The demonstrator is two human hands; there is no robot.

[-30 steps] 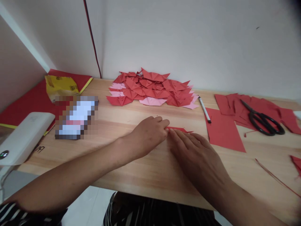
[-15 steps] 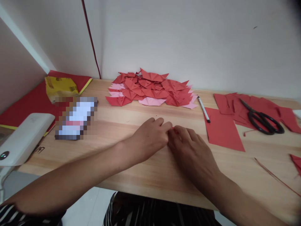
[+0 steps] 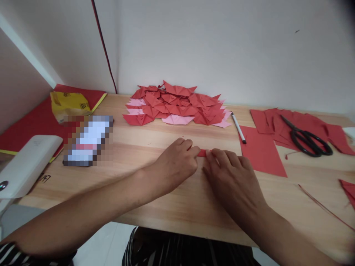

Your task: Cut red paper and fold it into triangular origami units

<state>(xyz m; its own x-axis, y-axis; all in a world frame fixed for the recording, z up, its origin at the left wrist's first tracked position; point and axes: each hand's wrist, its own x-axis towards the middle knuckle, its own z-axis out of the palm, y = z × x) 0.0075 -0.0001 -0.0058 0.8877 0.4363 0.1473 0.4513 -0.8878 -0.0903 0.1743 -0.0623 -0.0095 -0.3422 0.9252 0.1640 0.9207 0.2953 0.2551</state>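
Between my hands, a narrow strip of folded red paper point(image 3: 203, 153) lies on the wooden table; most of it is hidden under my fingers. My left hand point(image 3: 179, 159) is closed, its curled fingers gripping the left end of the paper. On the other end, my right hand point(image 3: 231, 171) presses down with thumb and fingers close together. Behind my hands a pile of folded red and pink paper pieces point(image 3: 177, 105) rests against the wall.
To the right are a white marker point(image 3: 238, 128), a flat red sheet point(image 3: 262, 153), red paper pieces point(image 3: 307, 120) and black-handled scissors point(image 3: 310, 142). Thin red cord point(image 3: 324, 207) lies nearer. On the left are a blurred phone point(image 3: 90, 140), a white device point(image 3: 33, 162) and a yellow packet point(image 3: 69, 105).
My right hand has slid rightward, away from my left hand, and a strip of the red paper now shows between them. My left hand has stayed almost still. The view has shifted slightly.
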